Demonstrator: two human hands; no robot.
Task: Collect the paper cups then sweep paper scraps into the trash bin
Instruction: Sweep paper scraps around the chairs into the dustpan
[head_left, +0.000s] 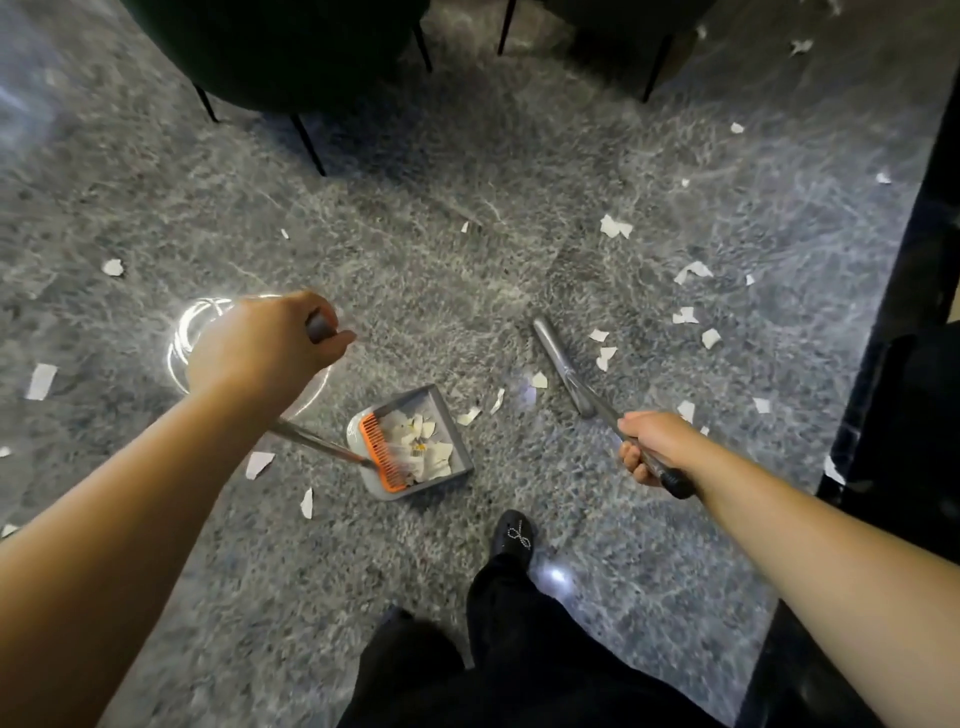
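Observation:
My left hand (265, 340) grips the dark top of a long metal handle that runs down to a grey dustpan (465, 457) on the floor. The dustpan has an orange comb edge (376, 452) and holds several white paper scraps (426, 447). My right hand (652, 441) grips the black-ended handle of a broom, whose grey head (558, 358) rests on the floor right of the dustpan. White paper scraps (615, 227) lie scattered over the grey marbled floor, most of them around and right of the broom head. No paper cups or trash bin are in view.
Dark chairs with thin black legs (309, 143) stand at the top. A black wall or furniture edge (904, 291) runs down the right side. My black shoe (514, 535) and dark trousers are at the bottom centre. A bright light reflection (182, 338) shines on the floor under my left hand.

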